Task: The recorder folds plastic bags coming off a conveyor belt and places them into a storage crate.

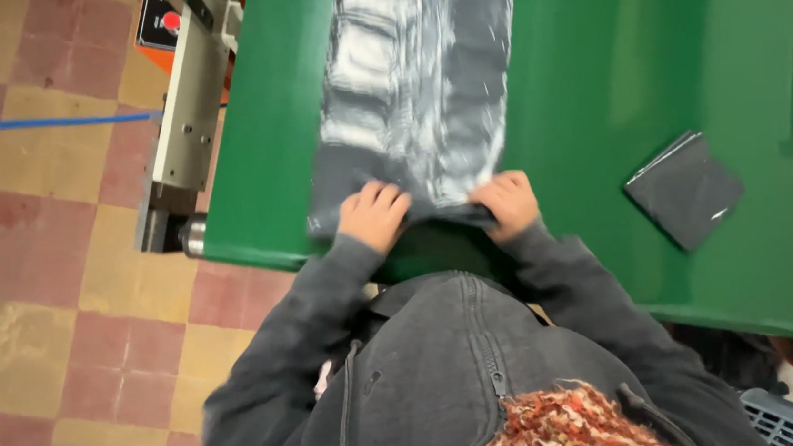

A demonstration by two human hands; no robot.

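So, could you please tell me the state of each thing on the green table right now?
Grey plastic sheet: spread flat along the green table, near edge bunched.
Left hand: closed on the sheet's near edge.
Right hand: closed on the same edge.
Small dark folded piece: lying flat, apart from both hands.

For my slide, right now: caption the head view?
Both hands, left hand and right hand, grip a grey plastic sheet on a green table.

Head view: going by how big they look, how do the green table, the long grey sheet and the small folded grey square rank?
1. green table
2. long grey sheet
3. small folded grey square
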